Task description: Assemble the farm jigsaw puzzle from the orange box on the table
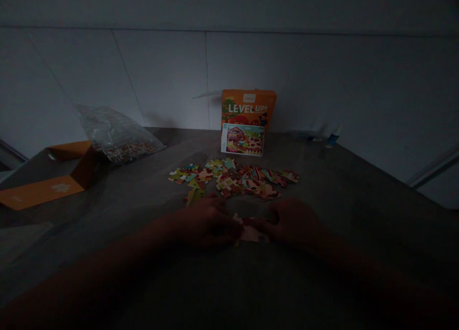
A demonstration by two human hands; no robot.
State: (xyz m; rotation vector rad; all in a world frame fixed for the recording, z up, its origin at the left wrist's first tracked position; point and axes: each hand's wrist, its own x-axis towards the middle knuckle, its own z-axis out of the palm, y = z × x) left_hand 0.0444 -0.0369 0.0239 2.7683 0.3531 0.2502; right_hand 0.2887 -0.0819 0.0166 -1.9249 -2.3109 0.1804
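You are touching pale pink puzzle pieces (251,232) with your left hand (208,221) and right hand (296,222); they are lying between both on the tabletop (143,186). I cannot tell whether you are pinching.

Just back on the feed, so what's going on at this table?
A person's bare left hand and bare right hand are on pale pink flat jigsaw pieces on the dark grey table; whether those are fully joined is too dim to tell. Multicoloured loose jigsaw pieces lie beyond, before a small rectangular farm-picture card standing in front of an orange "LEVEL UP!" box.
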